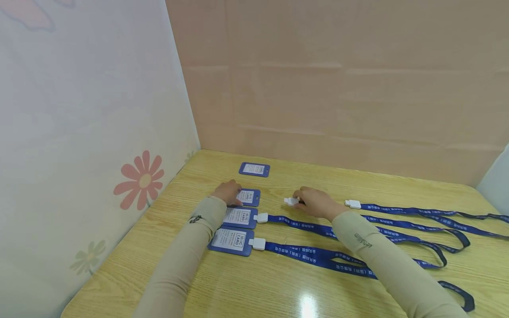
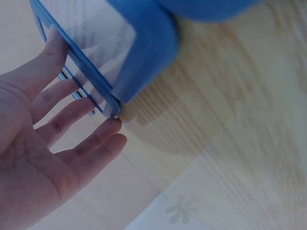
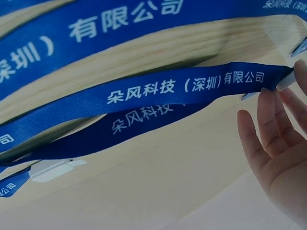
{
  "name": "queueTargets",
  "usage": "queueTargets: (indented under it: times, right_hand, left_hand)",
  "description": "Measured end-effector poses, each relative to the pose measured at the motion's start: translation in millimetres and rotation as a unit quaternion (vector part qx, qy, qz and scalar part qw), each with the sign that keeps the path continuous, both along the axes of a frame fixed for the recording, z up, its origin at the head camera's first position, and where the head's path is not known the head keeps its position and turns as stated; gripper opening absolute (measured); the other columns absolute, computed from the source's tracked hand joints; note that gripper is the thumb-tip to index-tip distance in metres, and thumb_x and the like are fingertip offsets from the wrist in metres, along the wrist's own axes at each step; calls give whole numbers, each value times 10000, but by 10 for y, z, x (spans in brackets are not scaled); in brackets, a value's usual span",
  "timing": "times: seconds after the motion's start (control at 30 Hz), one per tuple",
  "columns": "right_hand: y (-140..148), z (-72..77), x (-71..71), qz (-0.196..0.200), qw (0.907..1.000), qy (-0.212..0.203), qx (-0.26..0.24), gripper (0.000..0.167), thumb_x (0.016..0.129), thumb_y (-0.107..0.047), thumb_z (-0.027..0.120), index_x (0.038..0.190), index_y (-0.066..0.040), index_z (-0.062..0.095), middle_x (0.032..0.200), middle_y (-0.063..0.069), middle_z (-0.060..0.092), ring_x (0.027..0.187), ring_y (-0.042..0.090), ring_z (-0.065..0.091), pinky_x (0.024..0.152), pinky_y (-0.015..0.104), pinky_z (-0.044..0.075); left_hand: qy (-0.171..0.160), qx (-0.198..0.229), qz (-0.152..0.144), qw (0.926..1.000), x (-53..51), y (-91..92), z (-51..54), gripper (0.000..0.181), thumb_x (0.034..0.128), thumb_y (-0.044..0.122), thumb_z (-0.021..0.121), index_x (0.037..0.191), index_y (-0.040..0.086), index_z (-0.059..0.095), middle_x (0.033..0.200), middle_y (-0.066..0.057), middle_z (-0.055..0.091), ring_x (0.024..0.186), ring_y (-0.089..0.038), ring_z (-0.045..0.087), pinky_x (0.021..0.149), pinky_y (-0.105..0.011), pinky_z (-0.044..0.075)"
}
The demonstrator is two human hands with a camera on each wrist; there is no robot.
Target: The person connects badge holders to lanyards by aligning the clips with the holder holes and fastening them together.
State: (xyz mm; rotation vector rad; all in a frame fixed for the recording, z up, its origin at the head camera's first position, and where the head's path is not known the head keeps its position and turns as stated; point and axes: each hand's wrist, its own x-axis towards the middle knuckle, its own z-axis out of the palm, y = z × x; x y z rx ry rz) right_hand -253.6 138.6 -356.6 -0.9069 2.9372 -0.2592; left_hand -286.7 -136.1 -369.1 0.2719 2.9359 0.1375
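Note:
My left hand [image 1: 228, 192] holds a blue card holder [image 1: 254, 198] by its left end, above two others on the table. In the left wrist view, the thumb of the left hand [image 2: 57, 129] lies against the clear face of the holder [image 2: 112, 72], the other fingers along its edge. To the right, my right hand [image 1: 317, 203] pinches a lanyard's white clip [image 1: 291, 201], which points left at the holder with a gap between them. The right wrist view shows the right hand [image 3: 283, 158] at the end of a blue lanyard [image 3: 192, 91], fingertips near its clip.
Two card holders [image 1: 240, 217] [image 1: 232, 241] with clips attached lie nearer me, their lanyards [image 1: 298, 256] running right. Another holder [image 1: 254, 169] lies farther back. A further lanyard's white clip [image 1: 353, 204] rests right of my right hand. Walls stand behind and left.

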Motion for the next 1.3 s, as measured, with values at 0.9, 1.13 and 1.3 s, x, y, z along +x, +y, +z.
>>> queueTargets:
  times: [0.9,1.13,1.3]
  right_hand:
    - [-67,21,-10,136,9999,-20,22,277,901,-207,609,1129,-51,629,928,60,623,715,109,533,648,287,506]
    - [-109,28,-18,111,9998,-101,120,287,901,-218,611,1138,-57,627,948,64,627,756,127,564,685,315,527]
    - [-125,9,-38,178,9997,-12,152,280,899,-216,614,1126,-53,634,940,63,633,763,126,574,694,312,535]
  left_hand:
    - [-66,30,51,10000,87,55,86,578,758,284,762,1263,76,573,1226,-107,586,1131,-272,571,1023,-390,446]
    - [-104,16,45,9999,101,72,91,574,767,275,757,1268,68,569,1230,-109,585,1134,-266,570,1022,-385,448]
    - [-88,5,36,10000,91,74,70,569,772,276,753,1270,72,568,1233,-105,585,1140,-261,569,1023,-377,448]
